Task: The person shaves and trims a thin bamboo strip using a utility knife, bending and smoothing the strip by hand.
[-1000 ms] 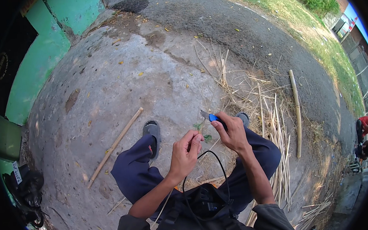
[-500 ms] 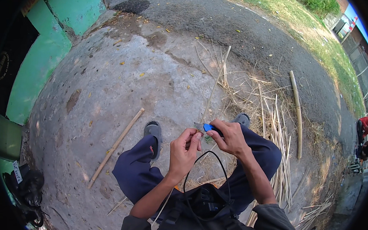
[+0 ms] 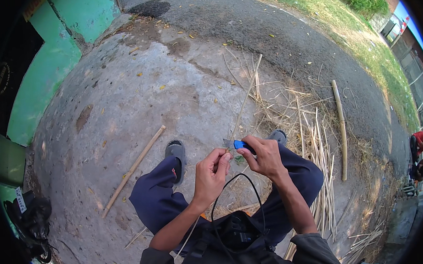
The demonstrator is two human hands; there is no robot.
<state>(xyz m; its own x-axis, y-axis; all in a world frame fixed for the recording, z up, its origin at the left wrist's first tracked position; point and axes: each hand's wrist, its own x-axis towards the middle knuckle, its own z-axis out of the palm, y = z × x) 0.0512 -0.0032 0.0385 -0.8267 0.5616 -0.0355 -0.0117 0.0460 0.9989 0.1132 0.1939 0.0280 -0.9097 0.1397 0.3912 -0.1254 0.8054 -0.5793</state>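
My right hand (image 3: 266,157) is closed round the blue handle of a box cutter (image 3: 241,145). Its short grey blade points left, just above my left fingertips. My left hand (image 3: 213,175) pinches thumb against fingers at the blade; a thin bamboo strip (image 3: 243,109) runs from far right down to this pinch. In line with it, a pale strip (image 3: 188,236) shows below my left forearm, but whether it is the same piece I cannot tell. The exact point where blade and strip meet is too small to make out.
A bamboo stick (image 3: 134,170) lies on the concrete at left, and a thicker pole (image 3: 340,130) at right. Several split strips (image 3: 323,183) and tangled shavings (image 3: 286,102) lie beside my right leg. A black cord (image 3: 257,189) loops below my hands. People (image 3: 418,145) are at the far right.
Both hands stay nearly in place, with the box cutter still at the left fingertips. The blade has shifted very slightly; the view has moved a little.
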